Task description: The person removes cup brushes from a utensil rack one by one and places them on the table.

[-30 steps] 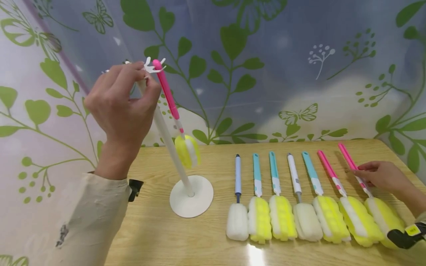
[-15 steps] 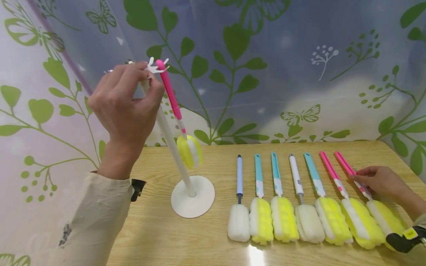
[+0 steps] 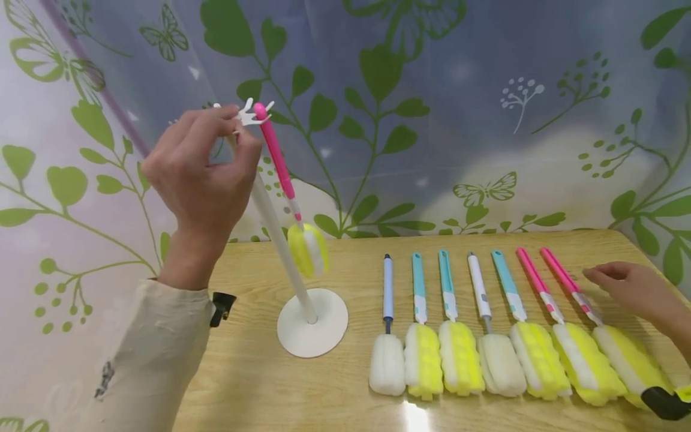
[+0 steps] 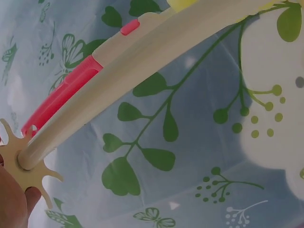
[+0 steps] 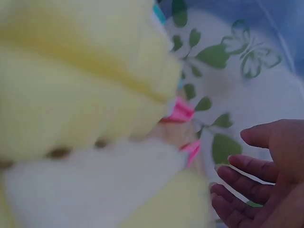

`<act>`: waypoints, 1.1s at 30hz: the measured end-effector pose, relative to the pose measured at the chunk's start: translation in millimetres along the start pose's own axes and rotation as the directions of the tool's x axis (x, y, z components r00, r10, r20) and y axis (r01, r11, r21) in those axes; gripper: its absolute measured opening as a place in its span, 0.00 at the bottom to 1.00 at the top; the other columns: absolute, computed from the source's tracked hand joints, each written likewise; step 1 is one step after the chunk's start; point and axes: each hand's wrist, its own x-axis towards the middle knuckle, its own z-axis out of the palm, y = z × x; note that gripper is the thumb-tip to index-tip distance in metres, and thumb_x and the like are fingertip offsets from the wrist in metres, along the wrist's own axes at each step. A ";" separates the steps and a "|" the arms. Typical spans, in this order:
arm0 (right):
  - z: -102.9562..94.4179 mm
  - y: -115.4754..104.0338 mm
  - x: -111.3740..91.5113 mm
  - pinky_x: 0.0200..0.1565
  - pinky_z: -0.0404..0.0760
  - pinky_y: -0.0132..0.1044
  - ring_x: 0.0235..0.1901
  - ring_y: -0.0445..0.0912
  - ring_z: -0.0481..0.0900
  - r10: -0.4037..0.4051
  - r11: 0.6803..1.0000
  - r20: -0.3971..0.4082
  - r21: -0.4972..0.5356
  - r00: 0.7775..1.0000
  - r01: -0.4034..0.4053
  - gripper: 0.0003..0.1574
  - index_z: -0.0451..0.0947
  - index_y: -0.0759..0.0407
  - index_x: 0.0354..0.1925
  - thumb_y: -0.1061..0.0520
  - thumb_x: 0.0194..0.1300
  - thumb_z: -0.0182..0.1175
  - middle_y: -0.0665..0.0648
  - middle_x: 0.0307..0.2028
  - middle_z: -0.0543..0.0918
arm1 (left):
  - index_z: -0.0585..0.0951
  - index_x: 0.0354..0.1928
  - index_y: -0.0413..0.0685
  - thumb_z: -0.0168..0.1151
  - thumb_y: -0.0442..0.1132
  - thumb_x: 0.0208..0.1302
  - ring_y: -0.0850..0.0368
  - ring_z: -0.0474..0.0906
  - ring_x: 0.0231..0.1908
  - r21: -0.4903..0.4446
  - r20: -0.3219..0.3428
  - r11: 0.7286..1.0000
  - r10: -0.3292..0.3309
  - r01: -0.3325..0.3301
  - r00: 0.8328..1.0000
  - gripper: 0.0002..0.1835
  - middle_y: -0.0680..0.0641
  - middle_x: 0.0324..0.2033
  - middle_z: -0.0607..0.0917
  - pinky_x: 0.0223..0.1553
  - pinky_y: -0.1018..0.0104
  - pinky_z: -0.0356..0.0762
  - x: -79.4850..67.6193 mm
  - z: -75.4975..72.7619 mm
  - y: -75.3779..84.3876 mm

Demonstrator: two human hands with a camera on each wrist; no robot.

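Note:
My left hand (image 3: 200, 159) grips the white stand (image 3: 276, 237) at its top, beside the pronged hook ring (image 3: 249, 117). From one prong hangs a sponge brush (image 3: 278, 159) with a pink handle and a yellow-and-white head. In the left wrist view the hooks (image 4: 38, 179) curve out around the pole, close to the fingers. My right hand (image 3: 637, 291) is just right of the last pink-handled sponge brush (image 3: 561, 270) in the row and holds nothing. Its fingers (image 5: 249, 185) are loosely spread in the right wrist view, with blurred sponge heads (image 5: 85, 85) in front.
Several sponge brushes lie side by side on the wooden table (image 3: 243, 384), heads toward me: a blue-handled one (image 3: 388, 288), teal-handled ones (image 3: 418, 282), a white-handled one (image 3: 477, 282) and another pink one (image 3: 531, 270). A leaf-patterned curtain (image 3: 378, 150) hangs behind.
My right hand has let go of the rightmost pink-handled brush and moved off to its right. That brush's handle end shifted left, nearer its neighbour. The left hand stays on the stand.

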 end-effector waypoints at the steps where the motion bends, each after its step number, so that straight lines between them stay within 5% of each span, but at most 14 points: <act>1: -2.2 -5.2 -1.8 0.35 0.74 0.59 0.46 0.76 0.68 -0.017 1.000 -0.008 -0.008 1.000 0.017 0.45 0.62 0.82 0.58 0.38 0.72 0.41 0.85 0.52 0.67 | 0.79 0.15 0.39 0.54 0.36 0.46 0.47 0.81 0.21 -0.011 -0.005 1.000 -0.003 0.003 1.000 0.10 0.50 0.25 0.87 0.19 0.56 0.61 -0.1 0.4 -0.4; 6: -6.7 -46.1 -12.7 0.34 0.75 0.55 0.46 0.72 0.72 -0.081 0.997 -0.044 0.001 0.996 0.081 0.41 0.65 0.77 0.59 0.40 0.73 0.41 0.80 0.50 0.73 | 0.78 0.14 0.38 0.52 0.36 0.46 0.46 0.81 0.21 -0.068 -0.017 0.998 -0.010 0.009 1.000 0.11 0.50 0.24 0.87 0.19 0.61 0.58 0.9 0.7 -2.1; 11: -3.3 -94.4 -22.6 0.40 0.73 0.60 0.51 0.70 0.71 -0.150 0.985 -0.047 0.083 0.988 0.154 0.37 0.67 0.70 0.61 0.40 0.72 0.44 0.77 0.54 0.73 | 0.78 0.15 0.35 0.52 0.37 0.46 0.47 0.84 0.25 -0.175 -0.016 0.984 -0.041 0.037 0.999 0.13 0.47 0.23 0.87 0.25 0.57 0.73 3.8 -0.5 -1.3; 15: 3.2 -133.7 -28.4 0.42 0.74 0.56 0.50 0.63 0.74 -0.247 0.956 -0.078 0.144 0.966 0.256 0.31 0.71 0.64 0.60 0.42 0.72 0.48 0.69 0.53 0.76 | 0.78 0.17 0.32 0.51 0.37 0.47 0.48 0.85 0.27 -0.251 -0.009 0.966 -0.058 0.054 0.998 0.14 0.42 0.21 0.85 0.30 0.54 0.78 6.0 -1.5 -0.5; 23: 30.2 -211.1 -17.8 0.43 0.76 0.49 0.46 0.52 0.77 -0.360 0.887 -0.089 0.274 0.929 0.370 0.28 0.74 0.57 0.58 0.41 0.70 0.49 0.59 0.49 0.79 | 0.82 0.22 0.33 0.50 0.37 0.47 0.44 0.83 0.26 -0.334 0.058 0.939 -0.065 0.081 0.996 0.14 0.43 0.23 0.86 0.37 0.67 0.78 8.8 -4.0 -6.1; 28: 52.1 -258.3 -0.7 0.44 0.77 0.48 0.45 0.48 0.78 -0.451 0.794 -0.094 0.412 0.888 0.447 0.26 0.75 0.56 0.56 0.42 0.69 0.52 0.55 0.48 0.80 | 0.85 0.24 0.36 0.50 0.37 0.47 0.45 0.83 0.27 -0.371 0.096 0.925 -0.048 0.081 0.994 0.16 0.44 0.24 0.86 0.36 0.69 0.75 9.5 -4.7 -11.0; 33: 70.1 -310.3 10.3 0.49 0.76 0.47 0.48 0.45 0.78 -0.558 0.643 -0.139 0.551 0.818 0.532 0.26 0.73 0.52 0.60 0.43 0.68 0.54 0.50 0.52 0.79 | 0.86 0.23 0.36 0.52 0.37 0.49 0.47 0.84 0.30 -0.390 0.104 0.917 -0.051 0.088 0.993 0.15 0.44 0.25 0.87 0.36 0.67 0.76 8.5 -3.9 -13.1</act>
